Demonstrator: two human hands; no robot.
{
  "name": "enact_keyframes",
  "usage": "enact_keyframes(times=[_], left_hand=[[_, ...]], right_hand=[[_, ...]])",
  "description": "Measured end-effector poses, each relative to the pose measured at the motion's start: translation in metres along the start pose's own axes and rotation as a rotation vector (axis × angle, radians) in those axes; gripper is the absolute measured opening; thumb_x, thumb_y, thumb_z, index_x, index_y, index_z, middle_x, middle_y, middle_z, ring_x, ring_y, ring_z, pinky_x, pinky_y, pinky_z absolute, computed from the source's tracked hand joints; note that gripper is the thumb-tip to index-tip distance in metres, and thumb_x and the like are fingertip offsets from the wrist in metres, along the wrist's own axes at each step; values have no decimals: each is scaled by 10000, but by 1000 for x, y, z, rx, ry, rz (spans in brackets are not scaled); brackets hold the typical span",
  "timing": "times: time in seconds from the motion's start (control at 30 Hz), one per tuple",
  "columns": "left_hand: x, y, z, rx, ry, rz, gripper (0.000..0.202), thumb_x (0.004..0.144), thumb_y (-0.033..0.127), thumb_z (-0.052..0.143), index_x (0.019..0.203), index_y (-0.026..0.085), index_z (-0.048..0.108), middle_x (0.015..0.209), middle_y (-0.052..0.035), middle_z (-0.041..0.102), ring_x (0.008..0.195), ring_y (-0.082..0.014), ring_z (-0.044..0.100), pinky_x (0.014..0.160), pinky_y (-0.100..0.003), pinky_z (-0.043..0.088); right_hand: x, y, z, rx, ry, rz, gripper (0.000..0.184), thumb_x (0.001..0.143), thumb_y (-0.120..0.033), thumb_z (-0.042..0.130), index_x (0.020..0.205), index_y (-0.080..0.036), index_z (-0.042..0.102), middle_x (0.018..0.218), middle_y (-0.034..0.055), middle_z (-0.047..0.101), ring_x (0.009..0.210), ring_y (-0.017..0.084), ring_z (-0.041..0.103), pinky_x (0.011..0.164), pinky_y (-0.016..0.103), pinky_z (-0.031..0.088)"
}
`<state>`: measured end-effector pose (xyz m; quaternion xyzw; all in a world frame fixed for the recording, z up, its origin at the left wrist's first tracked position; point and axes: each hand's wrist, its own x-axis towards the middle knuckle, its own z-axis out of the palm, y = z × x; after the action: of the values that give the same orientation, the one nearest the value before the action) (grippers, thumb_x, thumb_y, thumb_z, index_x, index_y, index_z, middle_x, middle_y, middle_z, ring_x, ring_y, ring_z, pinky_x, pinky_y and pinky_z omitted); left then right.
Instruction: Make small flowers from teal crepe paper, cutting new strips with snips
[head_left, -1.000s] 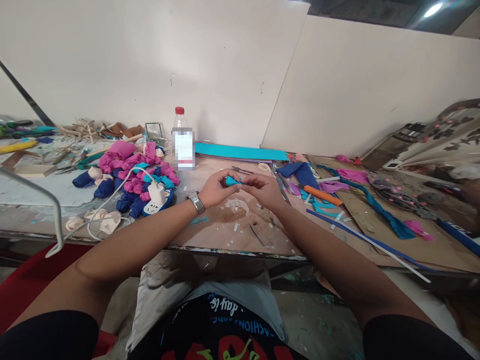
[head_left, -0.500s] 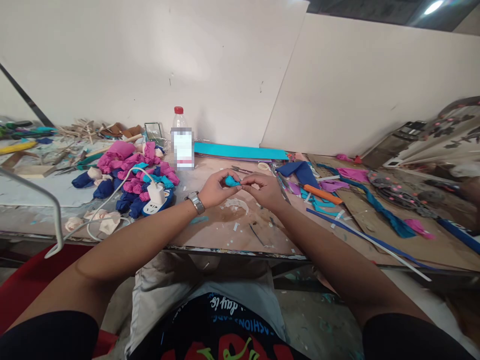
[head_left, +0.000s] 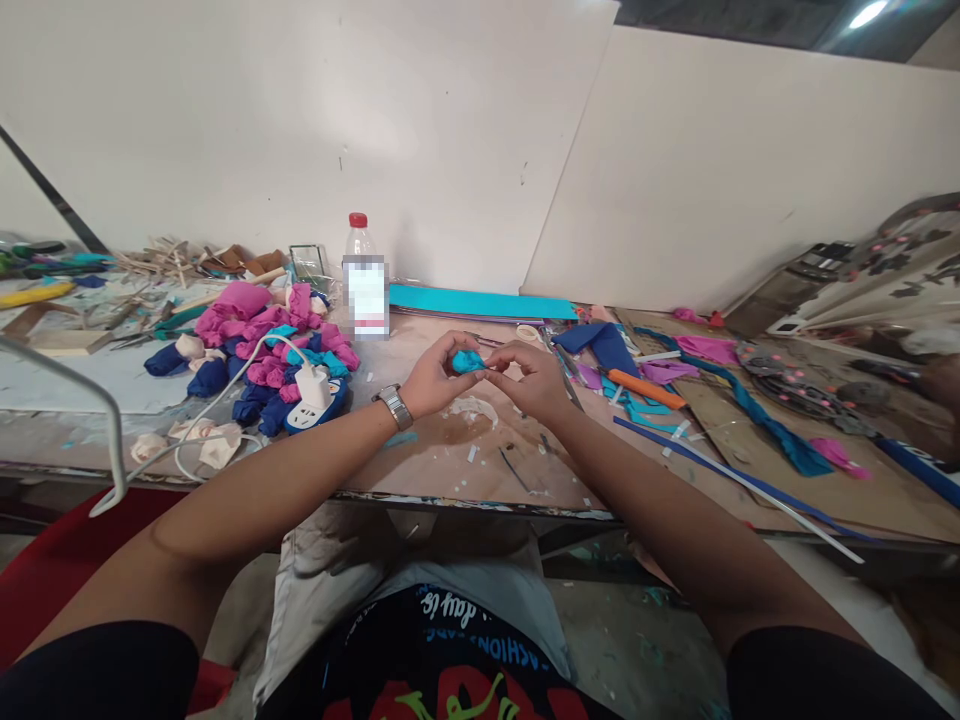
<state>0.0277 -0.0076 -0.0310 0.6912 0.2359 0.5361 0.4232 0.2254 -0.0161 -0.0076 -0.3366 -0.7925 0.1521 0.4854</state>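
A small crumpled turquoise crepe-paper flower point(head_left: 466, 361) is held above the table between my two hands. My left hand point(head_left: 429, 378) is curled around it, with thumb and fingers closed on its left side and underside. The fingertips of my right hand point(head_left: 531, 378) pinch its narrow right end. That pinched end is partly hidden by the fingers. To the left lies a heap of crepe-paper flowers point(head_left: 244, 325) in pink, dark blue and turquoise, with a few cream ones.
A white plug sits in a power strip point(head_left: 309, 408) at the left, its cable looping over the table. Behind my hands stand a bottle point(head_left: 360, 240) and a turquoise paper strip point(head_left: 480, 301). An orange-handled cutter point(head_left: 645, 389) and paper strips lie on the right.
Slightly more of the turquoise paper shows between my fingers, as if turned a little. Both hands have stayed in nearly the same place.
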Motion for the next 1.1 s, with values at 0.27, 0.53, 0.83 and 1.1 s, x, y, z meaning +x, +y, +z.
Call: enact_keyframes(times=[0.27, 0.53, 0.83, 1.1], left_hand=[[1, 2, -2, 20, -28, -41, 334, 816, 372, 802, 991, 180, 593, 848, 4, 582, 712, -112, 518, 654, -255, 434], [1, -2, 0, -125, -66, -82, 417, 783, 391, 838, 1031, 187, 572, 921, -5, 628, 788, -123, 628, 800, -328, 584], [1, -4, 0, -69, 18, -61, 480, 745, 403, 872, 1052, 195, 567, 1001, -41, 672, 761, -121, 626, 708, -275, 520], [2, -2, -3, 31, 5, -45, 414, 752, 460, 856, 949, 178, 625, 823, -9, 642, 696, -119, 563, 624, -259, 451]], right_hand=[[0, 4, 0, -36, 12, -126, 168, 887, -427, 763, 911, -270, 821, 881, 67, 747, 741, 195, 657, 696, 362, 555], [1, 10, -1, -92, -49, -129, 224, 941, -467, 685, 962, -282, 811, 979, 88, 698, 820, 212, 639, 692, 364, 548], [-1, 7, -1, -83, -77, -88, 249, 961, -478, 638, 955, -260, 759, 1062, 99, 708, 955, 247, 667, 799, 415, 580], [0, 6, -1, -82, -33, -76, 239, 932, -483, 684, 925, -259, 767, 1006, 88, 720, 804, 209, 656, 773, 393, 569]])
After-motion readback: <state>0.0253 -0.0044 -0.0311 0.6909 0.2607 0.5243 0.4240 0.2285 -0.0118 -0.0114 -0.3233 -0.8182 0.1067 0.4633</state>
